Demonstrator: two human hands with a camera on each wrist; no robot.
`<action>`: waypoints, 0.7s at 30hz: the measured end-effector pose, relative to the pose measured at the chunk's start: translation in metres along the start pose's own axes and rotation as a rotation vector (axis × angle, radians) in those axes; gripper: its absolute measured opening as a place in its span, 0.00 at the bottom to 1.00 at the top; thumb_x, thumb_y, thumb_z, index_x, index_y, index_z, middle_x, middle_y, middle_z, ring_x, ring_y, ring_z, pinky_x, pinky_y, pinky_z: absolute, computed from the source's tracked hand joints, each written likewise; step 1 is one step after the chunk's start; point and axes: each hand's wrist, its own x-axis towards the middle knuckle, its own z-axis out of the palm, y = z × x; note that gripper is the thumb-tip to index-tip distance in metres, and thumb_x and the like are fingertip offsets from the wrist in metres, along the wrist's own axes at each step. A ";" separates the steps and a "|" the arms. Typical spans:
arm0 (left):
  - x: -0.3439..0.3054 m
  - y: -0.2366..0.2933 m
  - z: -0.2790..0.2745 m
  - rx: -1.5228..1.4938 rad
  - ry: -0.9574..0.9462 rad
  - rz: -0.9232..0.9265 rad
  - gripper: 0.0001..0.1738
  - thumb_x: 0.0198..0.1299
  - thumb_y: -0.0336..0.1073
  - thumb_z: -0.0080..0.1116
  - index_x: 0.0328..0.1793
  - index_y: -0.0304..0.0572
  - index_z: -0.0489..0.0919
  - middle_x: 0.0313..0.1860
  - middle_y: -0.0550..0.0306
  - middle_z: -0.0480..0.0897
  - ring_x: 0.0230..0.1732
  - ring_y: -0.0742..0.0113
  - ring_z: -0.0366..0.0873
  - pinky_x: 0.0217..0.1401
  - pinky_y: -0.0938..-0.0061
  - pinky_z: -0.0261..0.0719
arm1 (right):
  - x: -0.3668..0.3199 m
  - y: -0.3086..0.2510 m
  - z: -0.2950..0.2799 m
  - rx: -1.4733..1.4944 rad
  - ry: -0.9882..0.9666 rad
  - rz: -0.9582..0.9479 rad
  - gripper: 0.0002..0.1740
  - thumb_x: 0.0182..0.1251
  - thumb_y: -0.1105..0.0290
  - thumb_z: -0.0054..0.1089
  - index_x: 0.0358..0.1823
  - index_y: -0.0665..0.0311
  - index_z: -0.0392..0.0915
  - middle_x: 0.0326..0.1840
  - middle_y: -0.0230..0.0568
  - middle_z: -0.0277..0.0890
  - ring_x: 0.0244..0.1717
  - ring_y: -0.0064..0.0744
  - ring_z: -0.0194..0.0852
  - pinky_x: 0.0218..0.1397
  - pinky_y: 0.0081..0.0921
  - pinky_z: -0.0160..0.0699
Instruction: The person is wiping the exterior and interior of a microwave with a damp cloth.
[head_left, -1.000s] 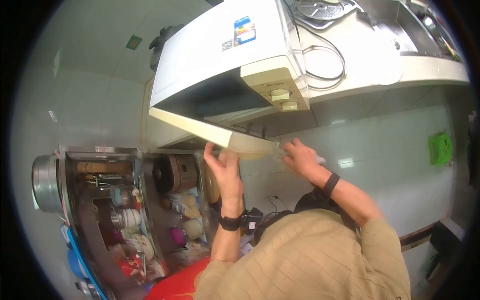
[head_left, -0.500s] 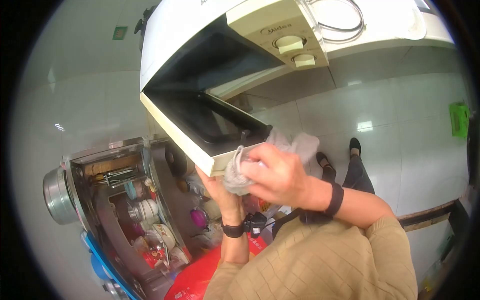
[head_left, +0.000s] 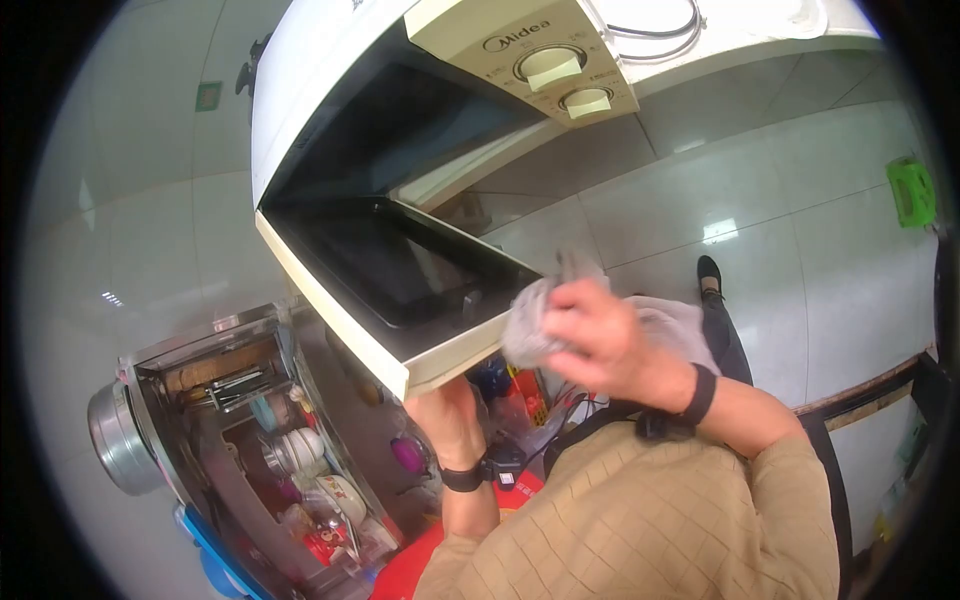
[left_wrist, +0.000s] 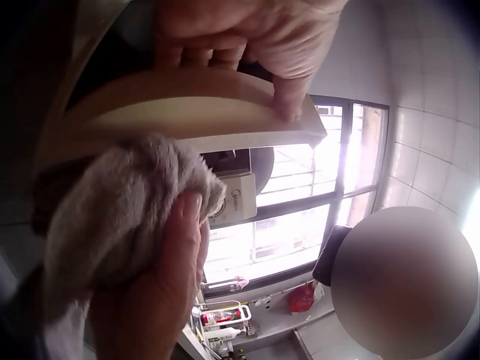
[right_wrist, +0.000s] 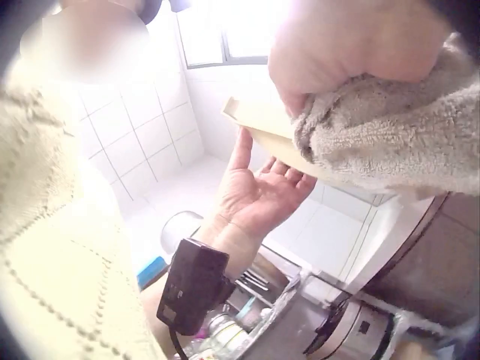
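The white microwave oven (head_left: 530,60) has its door (head_left: 465,350) swung out toward me, the dark inner side facing up. My left hand (head_left: 445,425) holds the door at its outer corner. In the left wrist view its thumb (left_wrist: 291,97) presses the door's edge while the other fingers go behind it. My right hand (head_left: 615,345) grips a bunched grey cloth (head_left: 525,330) at the door's free end. One end of the cloth trails beside the right wrist. The right wrist view shows the cloth (right_wrist: 390,139) overlapping the door's edge.
A white counter (head_left: 760,35) with a black cord runs to the right. Below left is an open drawer (head_left: 245,445) holding dishes and utensils, with a metal pot (head_left: 120,435) beside it. A green plastic item (head_left: 910,192) lies at the far right.
The right hand moved left to the door edge with the cloth, then slid back right along it. The door came into fuller view as the head tilted. The left hand stays beneath the door.
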 end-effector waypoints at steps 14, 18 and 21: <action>-0.009 0.017 -0.023 -0.128 0.775 0.036 0.23 0.66 0.48 0.41 0.56 0.35 0.70 0.53 0.53 0.74 0.52 0.59 0.72 0.60 0.65 0.67 | 0.002 0.063 0.023 0.245 -0.287 0.494 0.17 0.53 0.67 0.60 0.44 0.65 0.73 0.38 0.43 0.72 0.39 0.42 0.72 0.41 0.28 0.70; -0.002 0.022 -0.043 -0.118 0.790 0.054 0.24 0.66 0.48 0.41 0.56 0.35 0.70 0.53 0.52 0.74 0.52 0.59 0.72 0.60 0.65 0.67 | 0.022 0.057 0.067 0.498 -0.396 0.544 0.17 0.55 0.67 0.60 0.46 0.66 0.73 0.42 0.43 0.72 0.43 0.37 0.71 0.47 0.27 0.69; -0.002 0.019 -0.061 -0.109 0.778 0.053 0.24 0.66 0.48 0.41 0.56 0.35 0.70 0.53 0.52 0.74 0.52 0.59 0.72 0.60 0.65 0.67 | 0.019 0.038 0.106 0.531 -0.474 0.324 0.17 0.56 0.67 0.60 0.46 0.66 0.73 0.49 0.43 0.69 0.52 0.40 0.68 0.53 0.30 0.68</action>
